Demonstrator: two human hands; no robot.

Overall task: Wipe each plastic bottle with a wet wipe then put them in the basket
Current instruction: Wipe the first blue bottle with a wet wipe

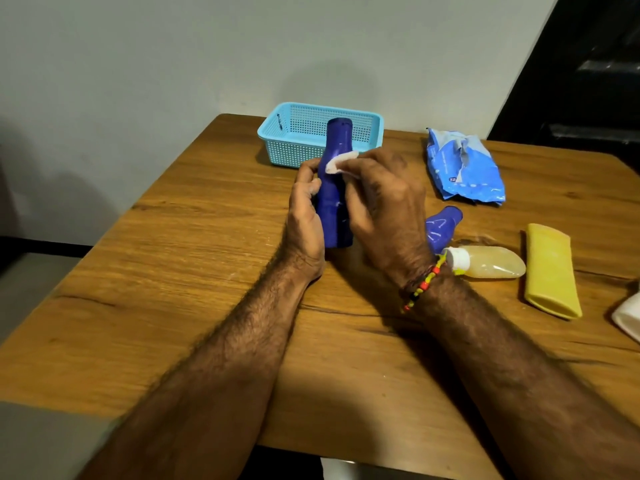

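On a brown wood-grain table (194, 244), the left hand (304, 216) grips a tall dark-blue plastic bottle (334, 188) held upright at the middle, while the right hand (384, 202) presses a white wet wipe (341, 162) to its neck. Right of them lie a second dark-blue bottle (441, 226), a clear yellowish bottle with a white cap (491, 261) and a flat yellow bottle (550, 271). Farther off sit a blue wipes pack (464, 171), print unreadable, and a light-blue mesh plastic basket (298, 136) against a grey wall (173, 46)

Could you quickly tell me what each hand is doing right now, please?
Left hand: grips the blue bottle, holding it upright.
Right hand: presses a wet wipe against the bottle's neck, fingers curled on the wipe.
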